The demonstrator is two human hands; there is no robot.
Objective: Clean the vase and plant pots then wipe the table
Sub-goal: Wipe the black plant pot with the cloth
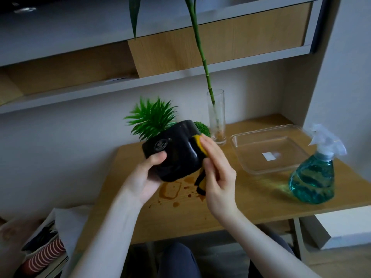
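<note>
Wooden table (251, 199) against a pale wall, beneath grey-and-wood shelving (180, 57). Held in the air above the table's near-left part is a black plant pot (172, 153), glossy, with rounded corners, tipped on its side so that its base faces the camera; a round embossed mark shows on the upturned face. Spiky green foliage (150, 117) projects from its mouth toward the wall. The left hand (144, 179) grips the pot from below, thumb curled onto the near face. The right hand (216, 173) presses a yellow-and-black cloth (200, 167) against the pot's right side, fingers extended over the cloth and thumb pinching it from beneath; a tail of the cloth hangs down. Directly under the pot, brown stains (170, 190) mark the table, one a squarish ring. Behind the pot stands a small round green plant (202, 128), mostly hidden, and just beside it a clear glass vase (217, 121) holding a bamboo stalk (200, 53). Further right lie a clear shallow tray (239, 155) and a spray bottle (315, 179) of blue-green liquid.
</note>
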